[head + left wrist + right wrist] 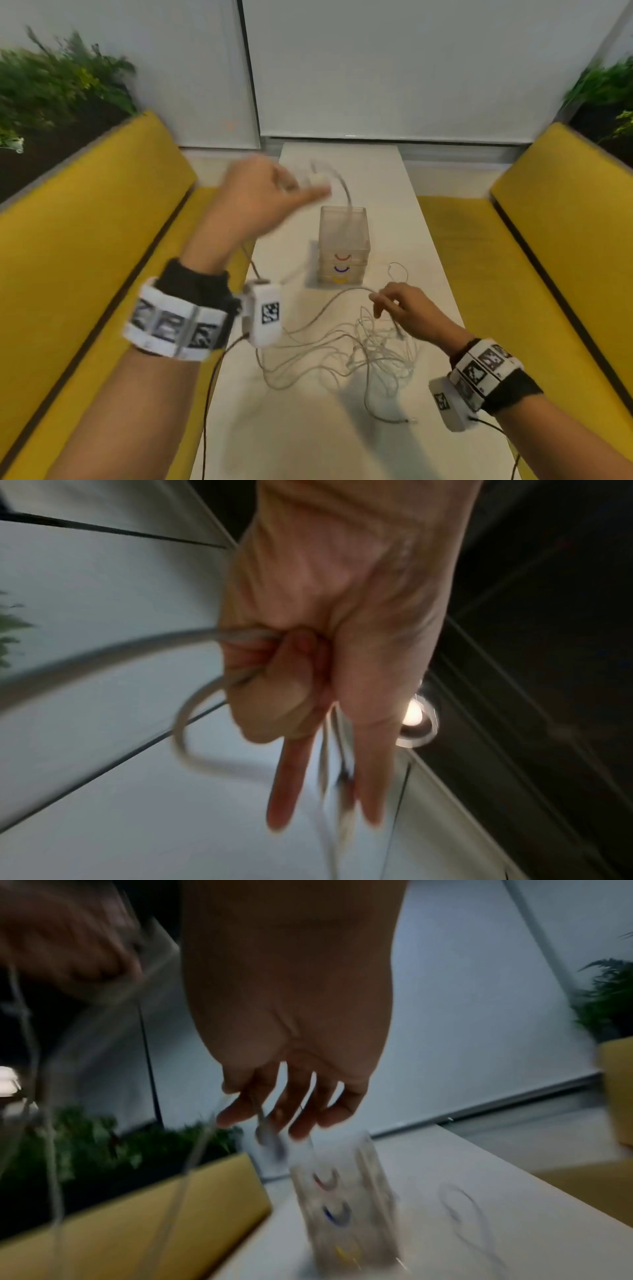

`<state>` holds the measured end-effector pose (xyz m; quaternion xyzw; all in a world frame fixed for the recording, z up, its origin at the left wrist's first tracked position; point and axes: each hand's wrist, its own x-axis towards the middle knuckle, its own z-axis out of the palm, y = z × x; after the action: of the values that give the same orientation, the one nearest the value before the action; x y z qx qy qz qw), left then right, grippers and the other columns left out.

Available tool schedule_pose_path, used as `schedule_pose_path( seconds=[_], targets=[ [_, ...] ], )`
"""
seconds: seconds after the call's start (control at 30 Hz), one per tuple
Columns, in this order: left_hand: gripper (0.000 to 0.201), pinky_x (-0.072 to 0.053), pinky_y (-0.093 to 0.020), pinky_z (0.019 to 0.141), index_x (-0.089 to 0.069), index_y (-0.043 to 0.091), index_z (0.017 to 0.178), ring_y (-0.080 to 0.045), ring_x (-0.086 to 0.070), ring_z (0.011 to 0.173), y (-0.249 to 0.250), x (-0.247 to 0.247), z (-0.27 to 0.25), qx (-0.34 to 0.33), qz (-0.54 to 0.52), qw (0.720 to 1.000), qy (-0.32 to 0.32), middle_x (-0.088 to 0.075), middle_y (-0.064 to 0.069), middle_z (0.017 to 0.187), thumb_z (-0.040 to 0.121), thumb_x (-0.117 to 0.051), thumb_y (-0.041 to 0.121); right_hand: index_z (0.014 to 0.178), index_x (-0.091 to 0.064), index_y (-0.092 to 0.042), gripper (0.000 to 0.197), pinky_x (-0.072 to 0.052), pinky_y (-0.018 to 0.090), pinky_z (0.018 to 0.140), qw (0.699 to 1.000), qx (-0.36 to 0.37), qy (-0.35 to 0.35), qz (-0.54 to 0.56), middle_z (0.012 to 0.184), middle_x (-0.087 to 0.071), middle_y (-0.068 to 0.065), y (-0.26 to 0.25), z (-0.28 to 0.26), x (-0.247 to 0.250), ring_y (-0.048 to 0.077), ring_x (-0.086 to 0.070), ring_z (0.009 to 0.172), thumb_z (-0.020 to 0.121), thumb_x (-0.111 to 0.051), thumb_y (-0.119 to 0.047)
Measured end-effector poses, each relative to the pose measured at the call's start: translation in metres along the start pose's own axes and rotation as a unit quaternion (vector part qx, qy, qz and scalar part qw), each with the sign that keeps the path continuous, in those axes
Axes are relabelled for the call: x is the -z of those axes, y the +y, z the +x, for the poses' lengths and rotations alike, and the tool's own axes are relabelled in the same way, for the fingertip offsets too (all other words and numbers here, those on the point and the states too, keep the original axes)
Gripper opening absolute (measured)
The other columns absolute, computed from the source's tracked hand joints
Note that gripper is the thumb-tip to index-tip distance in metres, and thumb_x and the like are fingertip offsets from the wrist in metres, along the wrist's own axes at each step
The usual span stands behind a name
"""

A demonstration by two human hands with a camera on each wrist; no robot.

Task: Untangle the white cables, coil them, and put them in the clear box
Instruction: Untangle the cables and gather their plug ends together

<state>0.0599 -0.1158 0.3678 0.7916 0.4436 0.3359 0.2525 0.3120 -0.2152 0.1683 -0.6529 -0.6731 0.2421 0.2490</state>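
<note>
Black wristbands – white marker-printed cuffs (cameras wired) – both wrists

Cable tangle lies just before the clear box.

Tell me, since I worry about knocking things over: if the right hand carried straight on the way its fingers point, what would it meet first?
Probably the clear box: the right hand points its fingers down toward its top, pinching a white cable. Blur leaves depth unclear.

Head view overhead; wrist views close.
</note>
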Motion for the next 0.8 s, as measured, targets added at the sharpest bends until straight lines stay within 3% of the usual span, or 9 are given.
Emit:
schedule_pose_path(
  seconds=[0.13, 0.23, 0.27, 0.37, 0.43, 0.53, 0.63, 0.7, 0.8],
  targets=[
    [0.039, -0.031, -0.019, 0.042, -0.077, 0.017, 0.076, -0.003, -0.043, 0.043, -0.015, -0.072, -0.024, -0.01, 0.014, 0.981, -0.191, -0.06, 0.008, 0.055, 0.079, -0.074, 0.056, 0.073, -0.059, -0.033, 0.034, -0.047, 0.028, 0.059, 0.99, 0.024, -0.015, 0.138, 0.061, -0.059, -0.004, -0.052, 0.004, 0.026, 0.015, -0.058, 0.054, 0.101, -0.041, -0.04],
    [0.032, -0.054, -0.028, 0.069, -0.077, 0.028, 0.096, -0.005, -0.067, 0.078, -0.014, -0.095, -0.042, -0.004, -0.083, 0.958, -0.276, -0.075, 0.007, 0.086, 0.079, -0.076, 0.054, 0.086, -0.064, -0.035, 0.028, -0.034, 0.02, 0.048, 0.962, 0.04, -0.047, 0.267, 0.061, -0.05, -0.008, -0.075, -0.001, 0.039, 0.007, -0.039, 0.049, 0.102, -0.041, -0.038],
    [0.03, -0.054, -0.031, 0.073, -0.076, 0.028, 0.096, -0.008, -0.068, 0.082, -0.017, -0.097, -0.045, -0.005, -0.089, 0.95, -0.3, -0.075, 0.006, 0.09, 0.078, -0.079, 0.051, 0.085, -0.064, -0.031, 0.03, -0.032, 0.022, 0.048, 0.957, 0.036, -0.065, 0.28, 0.062, -0.048, -0.005, -0.077, -0.006, 0.044, 0.011, -0.037, 0.051, 0.101, -0.041, -0.042],
    [0.021, -0.039, -0.023, 0.056, -0.078, 0.02, 0.088, -0.006, -0.052, 0.059, -0.023, -0.09, -0.049, -0.039, -0.042, 0.928, -0.369, -0.062, 0.005, 0.067, 0.08, -0.08, 0.039, 0.081, -0.067, -0.023, 0.035, -0.043, 0.032, 0.059, 0.958, -0.001, -0.155, 0.241, 0.071, -0.049, 0.015, -0.069, -0.022, 0.059, 0.024, -0.045, 0.062, 0.095, -0.045, -0.046],
    [0.014, -0.031, -0.018, 0.051, -0.077, 0.02, 0.095, -0.003, -0.04, 0.05, -0.019, -0.079, -0.048, -0.048, -0.056, 0.911, -0.405, -0.048, 0.005, 0.058, 0.086, -0.077, 0.03, 0.099, -0.065, -0.035, 0.014, -0.051, 0.032, 0.084, 0.971, -0.049, -0.209, 0.109, 0.101, -0.065, 0.003, -0.064, -0.03, 0.071, 0.008, -0.057, 0.087, 0.094, -0.053, -0.029],
    [0.016, -0.04, -0.023, 0.053, -0.071, 0.024, 0.109, -0.011, -0.049, 0.056, -0.002, -0.07, -0.044, -0.095, -0.079, 0.913, -0.388, -0.058, -0.011, 0.069, 0.093, -0.068, 0.025, 0.142, -0.032, -0.032, 0.069, -0.027, 0.023, 0.112, 0.963, -0.089, -0.228, 0.111, 0.144, -0.033, -0.021, -0.066, -0.038, 0.08, 0.0, -0.036, 0.13, 0.086, -0.059, -0.002],
    [0.014, -0.038, -0.018, 0.047, -0.066, 0.011, 0.105, 0.001, -0.048, 0.047, 0.024, -0.073, -0.041, -0.128, -0.128, 0.93, -0.32, -0.057, 0.016, 0.059, 0.1, -0.057, 0.021, 0.152, -0.022, -0.016, 0.092, -0.012, 0.036, 0.124, 0.907, 0.04, -0.177, 0.38, 0.16, -0.028, -0.003, -0.08, -0.039, 0.069, 0.011, -0.023, 0.149, 0.068, -0.055, 0.002],
    [0.021, -0.033, -0.022, 0.045, -0.061, 0.006, 0.105, -0.002, -0.039, 0.042, 0.042, -0.076, -0.041, -0.125, -0.207, 0.931, -0.273, -0.046, 0.015, 0.052, 0.103, -0.051, 0.024, 0.153, -0.017, -0.008, 0.093, -0.017, 0.041, 0.122, 0.861, 0.072, -0.176, 0.472, 0.158, -0.032, 0.008, -0.091, -0.037, 0.053, 0.021, -0.027, 0.148, 0.072, -0.063, -0.005],
    [0.025, -0.026, -0.024, 0.041, -0.054, 0.012, 0.09, -0.008, -0.027, 0.042, 0.061, -0.073, -0.041, -0.09, -0.351, 0.908, -0.212, -0.036, 0.012, 0.051, 0.107, -0.041, 0.025, 0.128, -0.054, -0.006, 0.051, -0.038, 0.049, 0.104, 0.865, 0.066, -0.228, 0.442, 0.113, -0.065, 0.025, -0.101, -0.038, 0.025, 0.036, -0.057, 0.119, 0.084, -0.073, -0.024]
  ],
)
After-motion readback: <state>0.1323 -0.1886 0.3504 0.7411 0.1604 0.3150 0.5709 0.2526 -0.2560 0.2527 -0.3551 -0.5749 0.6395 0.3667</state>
